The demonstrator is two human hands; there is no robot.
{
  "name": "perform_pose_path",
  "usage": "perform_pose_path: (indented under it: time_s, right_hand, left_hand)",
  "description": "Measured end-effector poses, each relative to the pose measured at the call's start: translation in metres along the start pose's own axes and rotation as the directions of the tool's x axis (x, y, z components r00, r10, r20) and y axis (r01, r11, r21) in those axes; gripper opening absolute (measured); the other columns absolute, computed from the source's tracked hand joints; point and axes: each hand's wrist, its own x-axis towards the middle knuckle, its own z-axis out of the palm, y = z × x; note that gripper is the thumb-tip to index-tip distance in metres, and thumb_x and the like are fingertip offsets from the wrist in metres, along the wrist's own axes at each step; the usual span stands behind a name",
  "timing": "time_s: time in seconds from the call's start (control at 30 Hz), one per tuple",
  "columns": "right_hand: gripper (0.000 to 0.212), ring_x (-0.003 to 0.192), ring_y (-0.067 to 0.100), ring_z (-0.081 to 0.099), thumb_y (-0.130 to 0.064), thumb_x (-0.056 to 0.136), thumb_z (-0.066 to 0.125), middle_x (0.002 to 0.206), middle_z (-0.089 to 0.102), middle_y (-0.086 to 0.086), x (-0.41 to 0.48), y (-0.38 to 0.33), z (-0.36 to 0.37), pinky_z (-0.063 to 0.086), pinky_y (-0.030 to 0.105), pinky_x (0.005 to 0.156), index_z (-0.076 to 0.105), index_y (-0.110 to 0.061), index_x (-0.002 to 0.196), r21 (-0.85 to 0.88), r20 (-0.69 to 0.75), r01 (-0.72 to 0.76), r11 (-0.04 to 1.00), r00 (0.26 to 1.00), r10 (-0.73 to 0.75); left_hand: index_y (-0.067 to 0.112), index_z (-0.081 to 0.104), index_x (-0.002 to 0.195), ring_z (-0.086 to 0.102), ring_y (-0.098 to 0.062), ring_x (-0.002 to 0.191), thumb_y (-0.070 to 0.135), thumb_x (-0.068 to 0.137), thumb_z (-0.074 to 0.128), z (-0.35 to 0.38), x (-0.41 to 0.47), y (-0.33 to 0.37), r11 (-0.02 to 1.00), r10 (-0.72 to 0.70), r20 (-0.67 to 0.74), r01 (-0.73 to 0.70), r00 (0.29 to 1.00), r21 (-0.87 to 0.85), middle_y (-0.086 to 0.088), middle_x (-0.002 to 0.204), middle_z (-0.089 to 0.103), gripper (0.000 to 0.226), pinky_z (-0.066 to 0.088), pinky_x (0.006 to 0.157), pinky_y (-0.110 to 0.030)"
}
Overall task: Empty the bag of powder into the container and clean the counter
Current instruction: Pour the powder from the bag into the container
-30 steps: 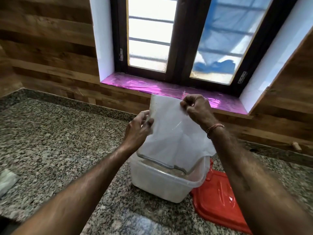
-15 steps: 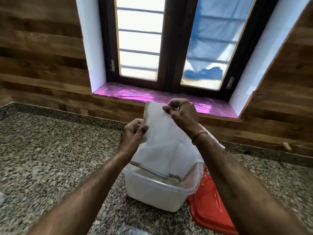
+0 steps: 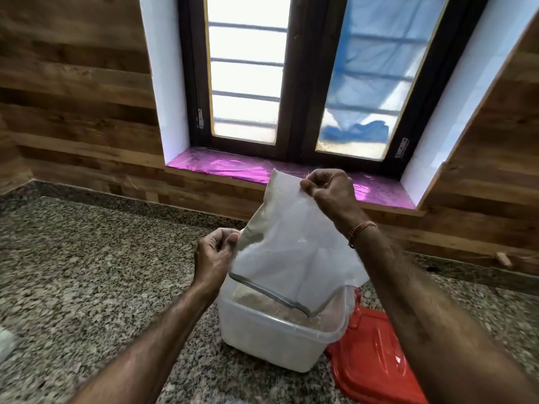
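A clear plastic bag dusted with pale powder hangs upside down, its zip mouth down inside a translucent white container on the granite counter. Beige powder lies in the container. My right hand pinches the bag's raised bottom corner. My left hand pinches the bag's left edge lower down. A little powder clings along the bag's upper left side.
The container's red lid lies flat on the counter just right of it. A whitish object shows at the left frame edge. A window sill covered in pink film runs behind, with wood-panelled wall around.
The bag is held in the same upended pose. My left hand has dropped lower along the bag's left edge while my right hand stays at the top corner.
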Motion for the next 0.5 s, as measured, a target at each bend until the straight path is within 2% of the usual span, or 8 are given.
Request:
perform_pose_path:
  time_s: [0.07, 0.13, 0.27, 0.37, 0.43, 0.5]
  right_hand:
    - [0.012, 0.068, 0.007, 0.062, -0.022, 0.089, 0.078, 0.072, 0.070, -0.006, -0.004, -0.003, 0.004, 0.051, 0.025, 0.067, 0.077, -0.014, 0.080, -0.031, 0.039, 0.021, 0.999, 0.999, -0.019]
    - [0.011, 0.065, 0.003, 0.058, -0.022, 0.089, 0.078, 0.071, 0.068, -0.008, -0.008, -0.005, 0.009, 0.046, 0.022, 0.065, 0.078, -0.015, 0.080, -0.046, 0.039, 0.024, 0.999, 0.999, -0.022]
    - [0.006, 0.069, -0.004, 0.058, -0.026, 0.089, 0.078, 0.076, 0.067, -0.015, -0.015, -0.007, 0.010, 0.045, 0.021, 0.068, 0.078, -0.019, 0.089, -0.042, 0.122, 0.059, 0.997, 0.991, -0.053]
    - [0.022, 0.075, 0.000, 0.060, -0.038, 0.085, 0.080, 0.086, 0.069, -0.014, -0.023, -0.017, 0.018, 0.040, 0.019, 0.063, 0.080, -0.020, 0.098, -0.223, 0.132, 0.168, 0.960, 0.981, -0.141]
    - [0.016, 0.072, 0.001, 0.058, -0.038, 0.085, 0.080, 0.079, 0.068, -0.014, -0.024, -0.023, 0.024, 0.037, 0.021, 0.061, 0.078, -0.022, 0.086, -0.262, 0.084, 0.176, 0.949, 0.984, -0.159]
    - [0.018, 0.066, -0.003, 0.055, -0.033, 0.085, 0.081, 0.067, 0.062, -0.018, -0.022, -0.020, 0.028, 0.039, 0.022, 0.063, 0.071, -0.026, 0.072, -0.192, 0.042, 0.112, 0.975, 0.994, -0.106]
  left_hand:
    - [0.007, 0.076, 0.096, 0.075, -0.018, 0.080, 0.024, 0.096, 0.068, 0.007, 0.000, 0.008, 0.996, -0.001, 0.079, 0.008, 0.997, -0.089, -0.010, 0.090, 0.079, 0.018, 0.060, 0.069, -0.029]
    - [0.004, 0.075, 0.095, 0.075, -0.017, 0.077, 0.021, 0.093, 0.070, 0.012, 0.002, 0.014, 0.991, -0.030, 0.116, 0.045, 0.993, -0.129, -0.010, 0.088, 0.079, 0.018, 0.058, 0.067, -0.026]
    - [0.002, 0.073, 0.084, 0.070, -0.012, 0.068, 0.013, 0.091, 0.073, 0.012, 0.000, 0.010, 0.996, -0.041, 0.119, 0.050, 0.992, -0.072, -0.007, 0.077, 0.077, 0.013, 0.055, 0.062, -0.025]
    - [0.006, 0.072, 0.075, 0.066, -0.014, 0.066, 0.016, 0.089, 0.077, 0.018, -0.006, 0.006, 1.000, -0.029, 0.064, 0.029, 0.998, 0.006, -0.010, 0.073, 0.074, 0.017, 0.055, 0.063, -0.033]
    - [0.010, 0.071, 0.072, 0.064, -0.016, 0.065, 0.020, 0.087, 0.079, 0.023, -0.010, 0.005, 0.999, -0.019, 0.028, 0.017, 0.999, 0.044, -0.012, 0.072, 0.072, 0.020, 0.057, 0.064, -0.043]
    - [0.017, 0.071, 0.072, 0.068, -0.020, 0.069, 0.034, 0.085, 0.079, 0.023, -0.010, 0.002, 0.994, -0.021, 0.001, 0.021, 1.000, 0.104, -0.001, 0.071, 0.073, 0.022, 0.058, 0.072, -0.055]
